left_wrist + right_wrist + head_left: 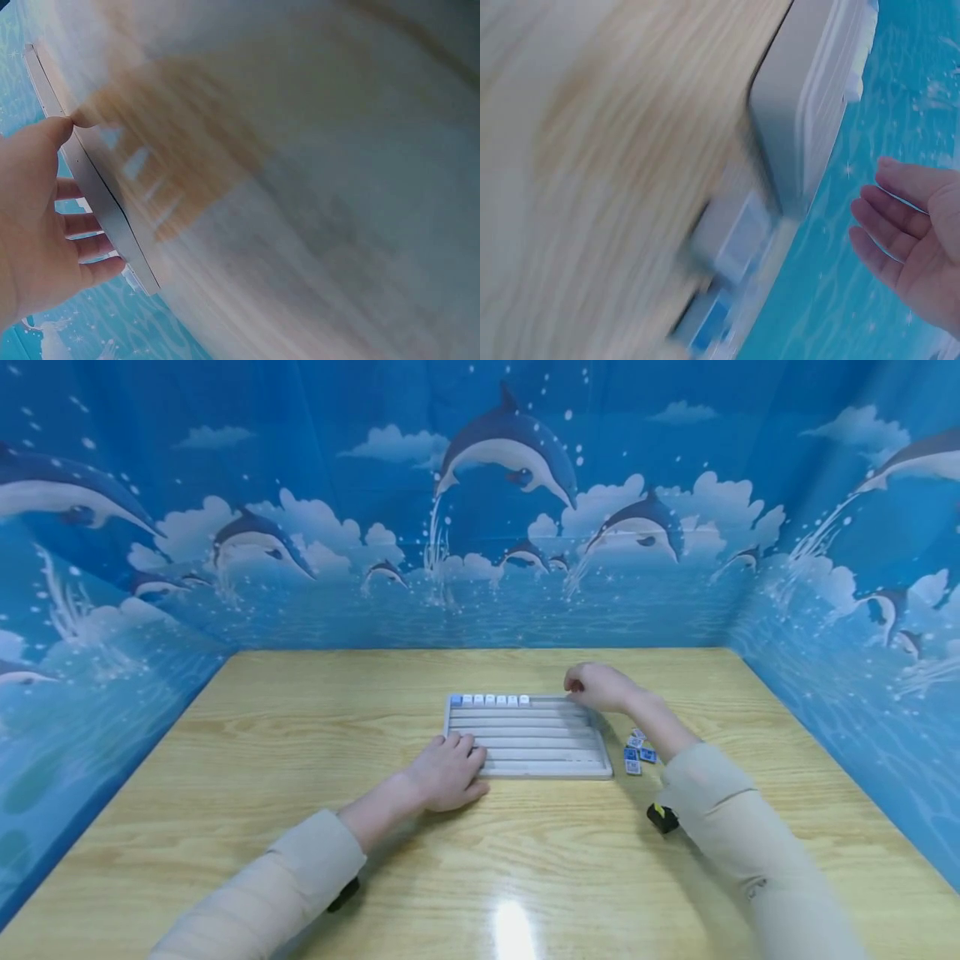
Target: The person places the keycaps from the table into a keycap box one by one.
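A pale grey ridged tray (540,739), shaped like a keyboard case, lies on the table. My left hand (446,772) rests on its front left corner, thumb along the front edge and fingers over the top; the left wrist view shows that hand (45,217) against the tray's side (105,180). My right hand (600,685) hangs by the far right corner with bent fingers, their tips partly hidden. In the right wrist view this hand (915,232) is beyond the tray corner (787,120); I cannot tell whether it pinches a small piece.
White keycap-like pieces (501,700) and a blue one (456,700) line the left of the tray's back row. Several loose blue and white pieces (633,754) lie right of the tray. A dolphin-printed curtain (480,602) borders the wooden table (300,735).
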Available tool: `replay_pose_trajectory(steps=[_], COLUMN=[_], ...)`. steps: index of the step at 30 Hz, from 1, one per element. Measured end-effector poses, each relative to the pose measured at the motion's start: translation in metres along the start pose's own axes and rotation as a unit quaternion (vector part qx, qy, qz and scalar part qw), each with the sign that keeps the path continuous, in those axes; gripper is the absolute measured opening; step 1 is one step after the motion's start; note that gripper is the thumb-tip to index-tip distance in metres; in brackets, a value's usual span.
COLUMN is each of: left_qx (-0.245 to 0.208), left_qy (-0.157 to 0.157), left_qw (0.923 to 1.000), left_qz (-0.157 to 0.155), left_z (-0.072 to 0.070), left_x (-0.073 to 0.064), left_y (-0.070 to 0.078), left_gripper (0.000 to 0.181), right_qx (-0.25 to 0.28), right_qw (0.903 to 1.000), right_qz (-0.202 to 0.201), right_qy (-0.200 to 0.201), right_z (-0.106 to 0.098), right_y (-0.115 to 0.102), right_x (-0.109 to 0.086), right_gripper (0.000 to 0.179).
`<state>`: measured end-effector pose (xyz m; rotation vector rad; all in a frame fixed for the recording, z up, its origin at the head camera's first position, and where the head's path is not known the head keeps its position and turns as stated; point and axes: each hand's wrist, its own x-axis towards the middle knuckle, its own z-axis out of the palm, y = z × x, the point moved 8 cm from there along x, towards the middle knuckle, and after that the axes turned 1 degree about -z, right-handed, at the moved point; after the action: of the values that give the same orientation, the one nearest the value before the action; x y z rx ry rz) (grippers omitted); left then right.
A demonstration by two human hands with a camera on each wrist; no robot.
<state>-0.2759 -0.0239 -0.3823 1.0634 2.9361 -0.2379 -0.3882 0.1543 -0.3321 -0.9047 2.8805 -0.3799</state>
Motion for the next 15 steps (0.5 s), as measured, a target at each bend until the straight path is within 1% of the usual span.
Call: replay_pose_trajectory(steps=[4, 8, 11, 15], left_qx=[0.001, -0.001, -0.002, -0.004], left_qy=[0.005, 0.006, 0.007, 0.005], left_qw=[1.0000, 1.0000, 1.0000, 1.0000], left_qz=[0.003, 0.004, 0.003, 0.000], left_z=[0.000, -0.001, -0.001, 0.000], left_x=[0.000, 0.000, 0.000, 0.000], left_y=[0.000, 0.000, 0.000, -0.001], left_gripper=[0.047, 0.047, 0.046, 0.046], right_qx=[-0.002, 0.002, 0.003, -0.007], right_qw=[0.9998, 0.9996, 0.9993, 0.9986], right_qz=[0.009, 0.026, 0.038, 0.047], right_qy=[0.015, 0.014, 0.003, -0.025], right_z=[-0.007, -0.010, -0.012, -0.010], right_y=[0.014, 0.030, 0.043, 0.056], right_x=[-0.019, -0.037, -0.049, -0.064], right_gripper=[0.020, 0.020, 0.021, 0.019])
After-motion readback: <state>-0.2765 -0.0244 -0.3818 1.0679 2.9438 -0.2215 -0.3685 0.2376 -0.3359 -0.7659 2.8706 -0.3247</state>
